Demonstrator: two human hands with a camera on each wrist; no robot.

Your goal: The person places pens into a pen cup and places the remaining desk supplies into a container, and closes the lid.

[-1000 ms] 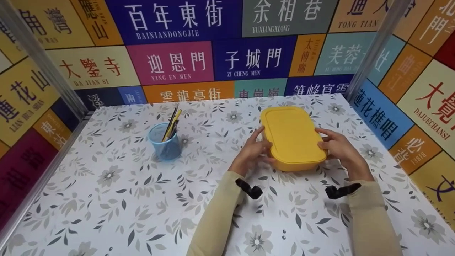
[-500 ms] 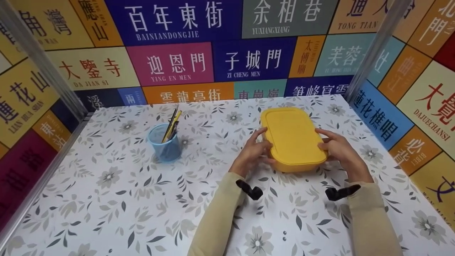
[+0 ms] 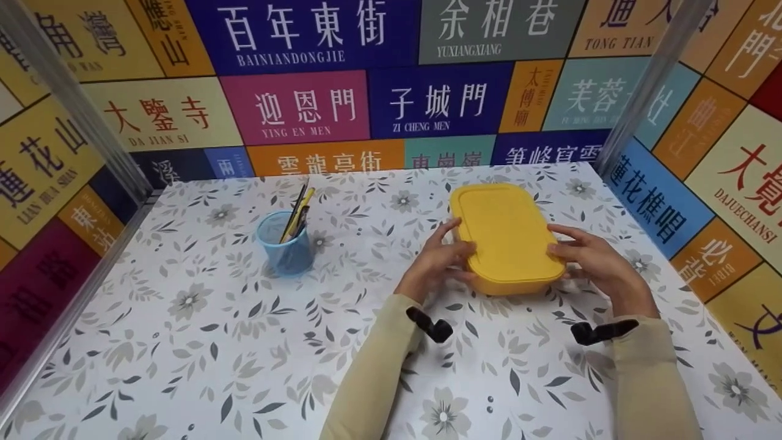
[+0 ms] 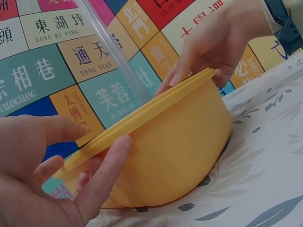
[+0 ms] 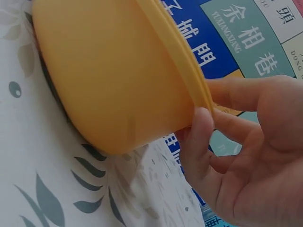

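A yellow rectangular food container [image 3: 512, 232] with rounded corners and a yellow lid stands right of centre on the table. My left hand [image 3: 435, 260] grips its left side, and my right hand [image 3: 602, 263] is at its right side. Seen from the left wrist, one finger [image 4: 113, 158] lies against the wall under the rim while others reach over the lid's edge. In the right wrist view, the right thumb [image 5: 201, 130] presses below the rim, with fingers on the lid side, pinching the edge. The lid sits on the container; its contents are hidden.
A light blue mesh pen cup [image 3: 286, 247] holding several pens and pencils [image 3: 297, 214] stands left of the container. Flower-patterned white cloth covers the table [image 3: 244, 366]. Panels with printed place names [image 3: 305, 107] rise behind and at both sides.
My right hand and forearm have shifted slightly to the right, the fingers still at the container's edge. The left hand, container and pen cup have stayed nearly in place.
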